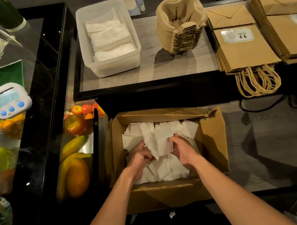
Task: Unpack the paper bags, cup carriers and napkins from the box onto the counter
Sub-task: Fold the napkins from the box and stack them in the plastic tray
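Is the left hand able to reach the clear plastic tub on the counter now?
Probably yes. Nothing stands between the left hand and the plastic tub, whose top is open; the hand, holding napkins, only has to rise out of the box.

Your napkins (165, 129) are plain white, and their cardboard box (213, 137) is brown. Ahead of you, the tub (113, 65) is milky translucent, the cup carriers (181, 25) pale beige, and the paper bags (244, 54) kraft brown with straw-coloured handles (259, 82) and a white label (237, 35) bearing black digits. The table (175, 65) shows grey streaked wood grain. The timer (8, 99) on your left is white with blue buttons (11, 109).
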